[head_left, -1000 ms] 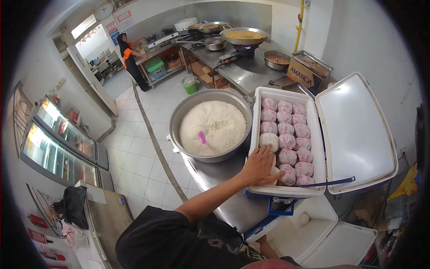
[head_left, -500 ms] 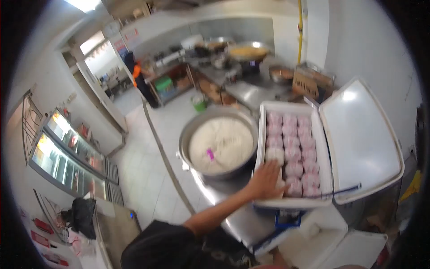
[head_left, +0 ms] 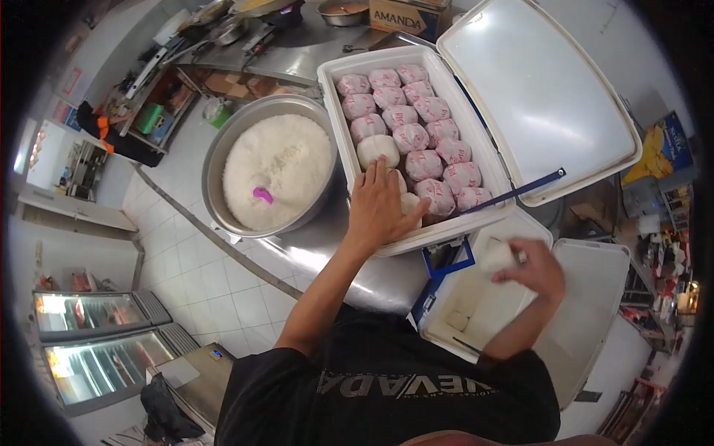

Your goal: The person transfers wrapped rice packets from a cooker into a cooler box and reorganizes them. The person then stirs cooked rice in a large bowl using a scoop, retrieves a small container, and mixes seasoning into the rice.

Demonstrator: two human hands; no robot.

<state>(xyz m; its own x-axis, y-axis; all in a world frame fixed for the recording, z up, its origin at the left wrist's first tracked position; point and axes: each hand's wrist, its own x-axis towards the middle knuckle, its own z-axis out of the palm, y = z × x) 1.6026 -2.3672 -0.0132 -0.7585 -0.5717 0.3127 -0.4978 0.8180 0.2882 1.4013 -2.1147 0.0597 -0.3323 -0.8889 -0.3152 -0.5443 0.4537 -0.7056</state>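
Observation:
My left hand [head_left: 379, 204] lies with its fingers spread on plain white round bundles [head_left: 377, 152] along the near left side of a white cooler box [head_left: 338, 104]. Rows of round bundles in paper with red print [head_left: 411, 138] fill the rest of that box. My right hand [head_left: 537, 267], slightly blurred, is closed around a white round bundle [head_left: 494, 256]. It is above a second, lower open cooler [head_left: 476, 297], where a few pale bundles [head_left: 458, 320] show at the bottom.
A large metal pot [head_left: 216, 160] of white rice, with a purple scoop [head_left: 262, 195] in it, stands left of the box. The box's open lid [head_left: 547, 97] leans right. Display fridges [head_left: 100, 357] stand lower left; another person [head_left: 111, 134] is at the far left.
My view has tilted down and turned right. My right hand has come into sight with a white round bundle. My left hand still rests in the box.

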